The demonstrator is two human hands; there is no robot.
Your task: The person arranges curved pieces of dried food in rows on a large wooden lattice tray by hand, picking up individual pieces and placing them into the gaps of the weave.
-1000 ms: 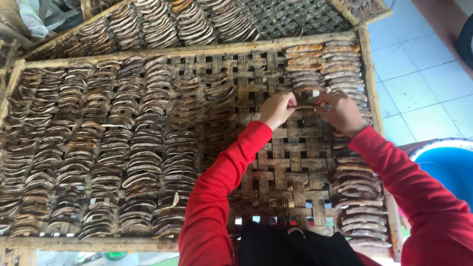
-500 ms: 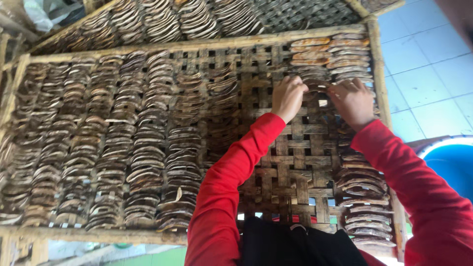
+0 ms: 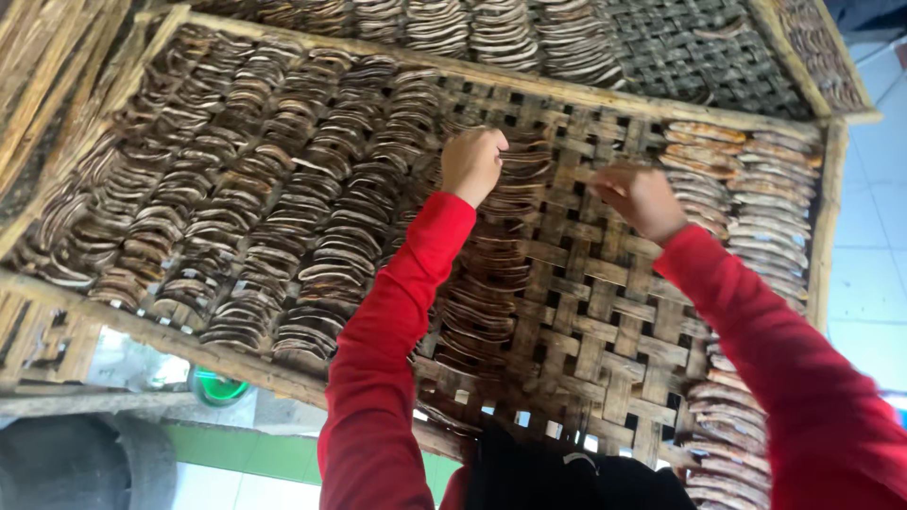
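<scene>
A woven bamboo tray (image 3: pixel 605 312) with a wooden frame lies before me, covered in rows of overlapping brown dried slices (image 3: pixel 283 217). My left hand (image 3: pixel 472 162), in a red sleeve, is curled into a fist at the top of a shorter row of slices (image 3: pixel 491 274) in the middle of the tray; whether it holds a slice is hidden. My right hand (image 3: pixel 641 196) rests with bent fingers on the bare weave to the right, and nothing shows in it. More slices (image 3: pixel 746 189) run down the tray's right edge.
A second tray of slices (image 3: pixel 529 28) lies beyond the far frame. Another woven frame (image 3: pixel 47 340) sits at lower left, with a green round object (image 3: pixel 215 387) and a dark tyre-like shape (image 3: pixel 85 467) below. White floor tiles (image 3: pixel 864 283) show at right.
My hands, close together a second ago, have drawn apart. The left hand has moved left onto the middle row of slices. The view has tilted and come closer.
</scene>
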